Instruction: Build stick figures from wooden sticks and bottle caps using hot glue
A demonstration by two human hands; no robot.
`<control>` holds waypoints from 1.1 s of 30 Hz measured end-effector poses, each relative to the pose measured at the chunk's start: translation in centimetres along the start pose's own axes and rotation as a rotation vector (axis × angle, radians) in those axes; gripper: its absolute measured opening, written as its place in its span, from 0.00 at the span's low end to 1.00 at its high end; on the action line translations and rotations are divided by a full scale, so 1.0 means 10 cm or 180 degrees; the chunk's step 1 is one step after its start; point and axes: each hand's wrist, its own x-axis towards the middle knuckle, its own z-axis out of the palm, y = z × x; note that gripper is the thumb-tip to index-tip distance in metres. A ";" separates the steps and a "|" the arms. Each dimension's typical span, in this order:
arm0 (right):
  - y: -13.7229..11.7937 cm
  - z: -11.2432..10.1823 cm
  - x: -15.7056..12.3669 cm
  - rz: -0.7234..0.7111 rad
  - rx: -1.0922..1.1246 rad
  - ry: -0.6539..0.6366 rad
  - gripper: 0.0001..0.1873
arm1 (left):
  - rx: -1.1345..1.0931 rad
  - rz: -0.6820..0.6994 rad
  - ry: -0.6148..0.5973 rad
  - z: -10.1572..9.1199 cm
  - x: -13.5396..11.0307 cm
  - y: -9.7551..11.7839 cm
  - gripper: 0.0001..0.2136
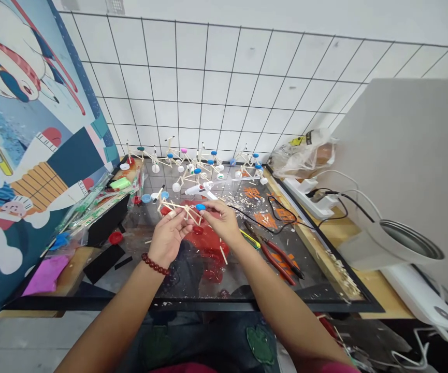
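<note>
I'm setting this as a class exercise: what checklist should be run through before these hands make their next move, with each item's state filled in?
1. Left hand supporting the stick model: ok, fingers on the sticks.
2. Right hand at the blue cap: ok, fingertips at its edge.
3. Pliers laid down: ok, on the tabletop.
4. Tabletop free of scraps: not ok, wood chips lie scattered.
5. Yellow cutter blade retracted: cannot tell, too small.
6. Glue gun hot: cannot tell from a picture.
</note>
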 end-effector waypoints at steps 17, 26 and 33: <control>0.06 -0.01 0.01 0.0402 0.0495 0.0329 0.11 | 0.2977 0.2084 -0.0376 -0.36 -0.07 0.28 0.09; 0.05 -0.02 0.03 0.0419 0.0638 0.0336 0.11 | 0.5343 0.4011 -0.1386 -0.21 0.36 0.32 0.13; 0.07 -0.05 0.06 0.0416 0.0756 0.0325 0.11 | 0.6005 0.5013 -0.1568 -0.24 0.47 0.33 0.15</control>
